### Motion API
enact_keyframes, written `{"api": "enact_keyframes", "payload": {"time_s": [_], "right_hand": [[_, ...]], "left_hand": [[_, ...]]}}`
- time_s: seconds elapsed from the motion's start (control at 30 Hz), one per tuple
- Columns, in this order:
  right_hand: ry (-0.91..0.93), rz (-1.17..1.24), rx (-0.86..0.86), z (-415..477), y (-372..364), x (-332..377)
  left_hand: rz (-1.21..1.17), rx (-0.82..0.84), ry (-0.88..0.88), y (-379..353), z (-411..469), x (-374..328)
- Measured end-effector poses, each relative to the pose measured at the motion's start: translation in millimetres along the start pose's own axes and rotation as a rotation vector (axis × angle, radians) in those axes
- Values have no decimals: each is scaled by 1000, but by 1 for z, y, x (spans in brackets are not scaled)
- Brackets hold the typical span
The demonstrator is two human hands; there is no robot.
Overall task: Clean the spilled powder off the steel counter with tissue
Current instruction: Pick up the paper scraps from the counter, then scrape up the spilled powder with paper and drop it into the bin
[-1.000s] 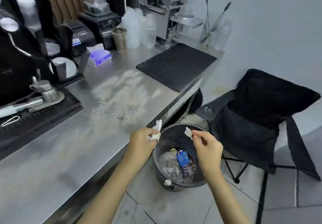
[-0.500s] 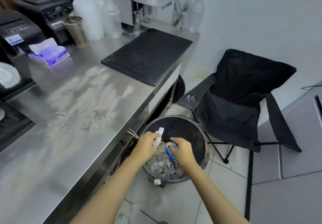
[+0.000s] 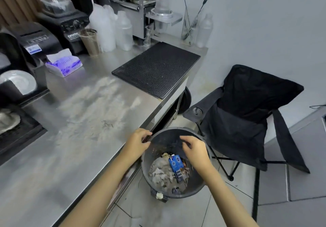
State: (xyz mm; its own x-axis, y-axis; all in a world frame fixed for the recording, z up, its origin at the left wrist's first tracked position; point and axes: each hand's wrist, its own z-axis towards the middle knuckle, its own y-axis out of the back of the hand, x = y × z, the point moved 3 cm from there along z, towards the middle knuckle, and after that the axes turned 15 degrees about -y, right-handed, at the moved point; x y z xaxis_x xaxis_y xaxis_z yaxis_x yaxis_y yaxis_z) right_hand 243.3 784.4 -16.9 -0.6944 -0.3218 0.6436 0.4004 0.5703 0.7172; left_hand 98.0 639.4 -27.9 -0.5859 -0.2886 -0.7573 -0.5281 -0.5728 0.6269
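Pale spilled powder (image 3: 91, 108) is smeared across the middle of the steel counter (image 3: 44, 165). A tissue box (image 3: 63, 64) with a white sheet sticking up stands at the back left. Below the counter's edge a dark round bin (image 3: 195, 188) holds crumpled tissue (image 3: 160, 172) and a blue carton. My left hand (image 3: 137, 143) hovers at the bin's left rim with loosely curled fingers and nothing in it. My right hand (image 3: 195, 149) hangs over the bin, fingers relaxed, also holding nothing.
A black rubber mat (image 3: 157, 68) lies on the counter's far right end. Blender, printer, plastic bottles and a metal cup line the back. A black folding chair (image 3: 247, 117) stands right of the bin. A small tissue scrap (image 3: 159, 195) lies on the tiled floor.
The tissue pieces pinched in both hands a second ago are gone from my fingers. Both hands have lifted from inside the bin and now hold nothing.
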Motion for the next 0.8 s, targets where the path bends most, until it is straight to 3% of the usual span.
{"api": "enact_keyframes", "payload": {"time_s": [0.17,0.47,0.8], "right_hand": [[145,39,-63,-7,17,72],[298,145,-23,12,-5,197],[473,123,101,125,-75,329]], "left_hand": [[17,-156,-44,71,15,-12],[130,-342,-20,183,42,11],[168,-608,142,241,135,99]]}}
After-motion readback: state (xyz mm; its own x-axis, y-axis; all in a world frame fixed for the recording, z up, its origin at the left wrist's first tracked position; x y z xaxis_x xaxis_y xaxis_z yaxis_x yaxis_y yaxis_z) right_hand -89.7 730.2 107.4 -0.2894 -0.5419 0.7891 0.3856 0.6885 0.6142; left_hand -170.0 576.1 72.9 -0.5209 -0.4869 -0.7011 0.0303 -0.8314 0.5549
